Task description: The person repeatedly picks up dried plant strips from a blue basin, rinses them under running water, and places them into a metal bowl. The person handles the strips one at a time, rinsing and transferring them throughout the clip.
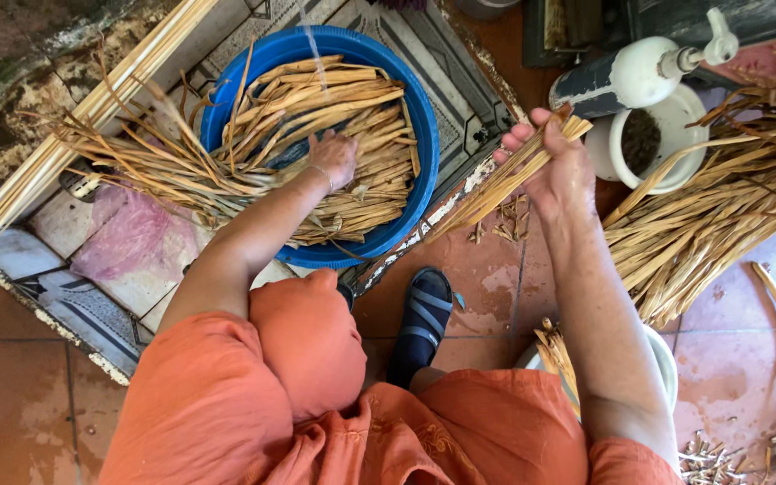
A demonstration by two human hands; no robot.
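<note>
My left hand (334, 157) presses down on dried tan reed strips (334, 99) that fill a round blue basin (424, 144). A thin stream of water falls into the basin from above. My right hand (554, 166) is closed around a small bundle of the same strips (496, 184), held in the air to the right of the basin. More strips spill over the basin's left rim (145, 166).
A large pile of dried strips (720, 207) lies at the right. Behind my right hand stand a white pot (675, 121) and a white tap-like fitting (648, 67). Long pale canes (65, 148) lean at the left. My sandalled foot (424, 319) rests on wet red tiles.
</note>
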